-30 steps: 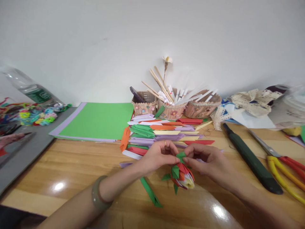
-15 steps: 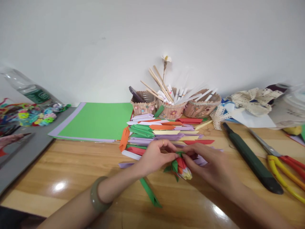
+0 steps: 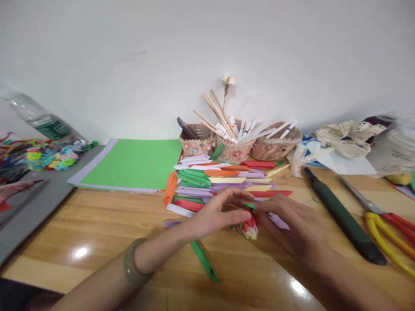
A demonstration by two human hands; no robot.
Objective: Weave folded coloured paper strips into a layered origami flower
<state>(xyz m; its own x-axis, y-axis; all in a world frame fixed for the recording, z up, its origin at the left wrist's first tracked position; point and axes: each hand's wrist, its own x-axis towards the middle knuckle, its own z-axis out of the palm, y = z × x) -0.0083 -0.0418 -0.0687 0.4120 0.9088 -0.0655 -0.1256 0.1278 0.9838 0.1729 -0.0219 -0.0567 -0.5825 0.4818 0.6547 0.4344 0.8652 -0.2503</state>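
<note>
A folded paper flower [image 3: 249, 227] in red, green, white and pale yellow is held just above the wooden table. My left hand [image 3: 220, 214] is closed around its left side, the thumb lying along the green and red paper. From the right, my right hand [image 3: 293, 222] pinches the green top edge with its fingertips; its fingers hide part of the flower. Behind both hands lie rows of folded paper strips [image 3: 194, 178] in green, purple, orange, red, white and yellow. A single green folded strip [image 3: 205, 261] rests in front of my left wrist.
Green and purple paper sheets [image 3: 129, 164] lie at the left. Decorated baskets [image 3: 233, 151] with sticks and pens stand against the wall. To the right are a dark green long-handled tool [image 3: 343, 220], scissors [image 3: 372, 216] and lace ribbon [image 3: 350, 134]. Another person's hand [image 3: 14, 188] shows at far left.
The paper flower has turned and shifted slightly right between my hands. My left thumb has slid over its front, and my right fingers have drawn slightly right.
</note>
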